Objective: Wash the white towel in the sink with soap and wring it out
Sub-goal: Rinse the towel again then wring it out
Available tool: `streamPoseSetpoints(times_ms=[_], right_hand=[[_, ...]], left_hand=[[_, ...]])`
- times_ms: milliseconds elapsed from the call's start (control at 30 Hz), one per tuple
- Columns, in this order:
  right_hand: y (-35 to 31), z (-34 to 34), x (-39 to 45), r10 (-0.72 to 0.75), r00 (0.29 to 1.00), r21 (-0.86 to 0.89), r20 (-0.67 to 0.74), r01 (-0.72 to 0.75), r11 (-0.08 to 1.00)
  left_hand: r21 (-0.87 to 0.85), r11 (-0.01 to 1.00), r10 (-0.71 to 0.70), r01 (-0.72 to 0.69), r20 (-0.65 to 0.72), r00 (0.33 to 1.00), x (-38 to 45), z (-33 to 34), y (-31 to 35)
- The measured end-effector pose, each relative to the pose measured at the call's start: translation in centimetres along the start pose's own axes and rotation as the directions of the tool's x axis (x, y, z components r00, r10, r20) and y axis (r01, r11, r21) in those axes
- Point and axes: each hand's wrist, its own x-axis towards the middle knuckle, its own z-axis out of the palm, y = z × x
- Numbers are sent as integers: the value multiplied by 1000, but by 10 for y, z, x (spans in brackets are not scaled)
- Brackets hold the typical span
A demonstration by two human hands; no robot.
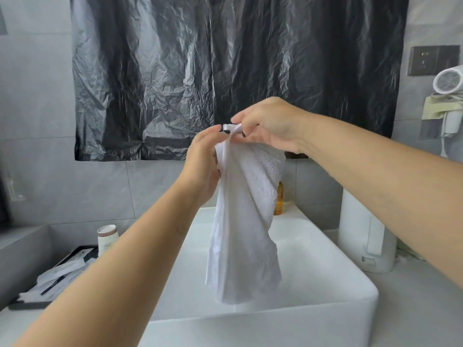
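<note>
The white towel (246,226) hangs straight down above the white rectangular sink (325,319), its lower end inside the basin's outline. Both hands pinch its top edge high over the sink. My left hand (204,164) grips the towel's upper left side with thumb and fingers. My right hand (269,125) holds the top corner from the right, fingers closed on it. An amber bottle (278,200), possibly soap, stands at the sink's back edge, partly hidden behind the towel. The faucet is hidden.
A paper cup (107,237) and a black tray of white packets (62,274) sit on the counter at left. A white cylinder-shaped appliance (363,234) stands right of the sink. A hair dryer (448,82) hangs on the right wall. Black plastic sheet (225,71) covers the wall behind.
</note>
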Motion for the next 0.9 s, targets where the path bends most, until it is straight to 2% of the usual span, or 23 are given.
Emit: streamPoseSetpoints(times_ms=[67, 133, 200, 267, 300, 333, 367, 400, 433, 467, 500, 533, 600, 633, 700, 733, 800, 900], right_hand=[[1, -1, 0, -78, 996, -268, -43, 63, 961], [3, -2, 1, -192, 980, -499, -55, 140, 855], [9, -5, -1, -326, 941, -591, -87, 215, 778], [20, -9, -7, -497, 857, -683, -138, 282, 674], [33, -13, -9, -524, 830, -695, -191, 263, 669], [44, -15, -14, -471, 842, -652, -262, 206, 730], [60, -16, -19, -312, 891, -529, -329, 100, 843], [76, -16, -24, -73, 942, -324, -327, -39, 945], [93, -15, -29, 180, 960, -94, -216, -204, 975], [108, -12, -36, 360, 932, 71, -49, -357, 932], [123, -9, -41, 433, 897, 143, 85, -441, 886], [136, -6, -44, 425, 893, 204, 149, -449, 870], [145, 1, -43, 316, 944, 288, 96, -330, 899], [141, 2, -39, 255, 966, 279, -31, -237, 931], [122, 1, -34, 85, 961, 56, -264, -73, 996], [110, -1, -31, -34, 952, -91, -304, 7, 996], [87, -3, -29, -215, 936, -294, -277, 130, 947], [64, 6, -26, -344, 900, -398, -268, 221, 890]], left_hand=[[31, 999, 42, -43, 24, 999, -1, -5, -1], [97, 991, 86, -87, 10, 996, -4, -8, -3], [131, 985, 117, -113, -22, 993, -6, -11, -4], [116, 988, 111, -101, -88, 990, -7, -18, -3], [101, 990, 108, -98, -98, 989, -9, -21, -3], [91, 991, 107, -98, -94, 990, -11, -24, -4], [82, 992, 104, -97, -87, 991, -13, -27, -4], [74, 993, 100, -94, -75, 992, -15, -29, -4], [62, 994, 93, -89, -64, 994, -17, -31, -4], [52, 995, 86, -83, -53, 995, -18, -32, -4], [39, 996, 79, -77, -42, 996, -18, -33, -4], [38, 996, 76, -75, -31, 997, -19, -34, -4], [74, 994, 81, -79, -25, 996, -20, -35, -4], [107, 991, 80, -74, -47, 996, -20, -37, -3], [176, 983, 79, -57, -122, 989, -17, -46, -1], [202, 978, 79, -49, -146, 986, -16, -50, 0], [245, 969, 88, -43, -172, 981, -15, -59, 2], [221, 973, 110, -72, -164, 980, -15, -64, 1]])
